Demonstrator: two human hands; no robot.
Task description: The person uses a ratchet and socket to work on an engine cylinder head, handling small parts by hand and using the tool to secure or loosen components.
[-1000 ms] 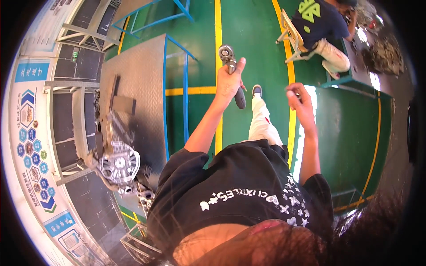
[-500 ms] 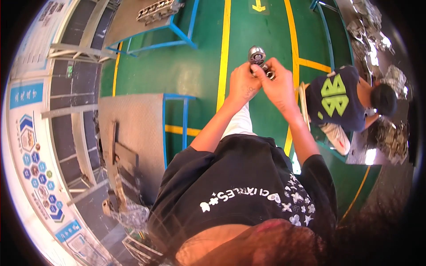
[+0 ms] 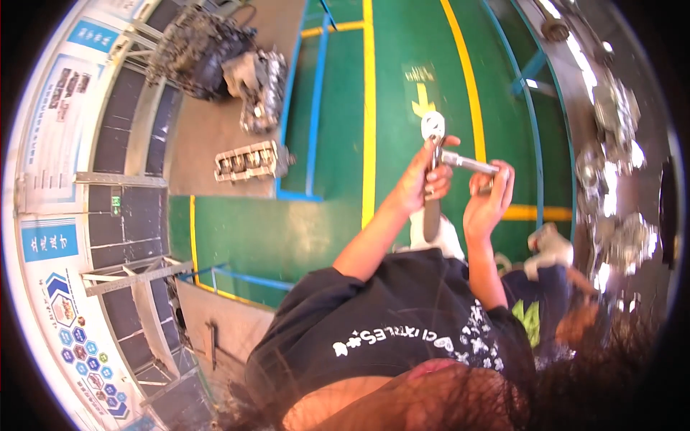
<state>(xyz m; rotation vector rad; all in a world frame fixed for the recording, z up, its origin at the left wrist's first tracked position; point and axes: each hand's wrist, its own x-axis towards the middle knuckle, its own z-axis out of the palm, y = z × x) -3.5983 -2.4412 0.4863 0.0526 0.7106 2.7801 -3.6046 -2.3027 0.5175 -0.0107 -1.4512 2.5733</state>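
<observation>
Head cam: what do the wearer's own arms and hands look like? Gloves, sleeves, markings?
Both forearms are bare, and no gloves, watch or rings can be made out on the left hand or right hand. The arms come out of the short sleeves of a black T-shirt with white lettering and small star-like prints across the chest.

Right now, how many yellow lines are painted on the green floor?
4 show: a long line left of the hands, a slanted line behind the ratchet wrench, a short line at right, one at top. More may be hidden.
</observation>
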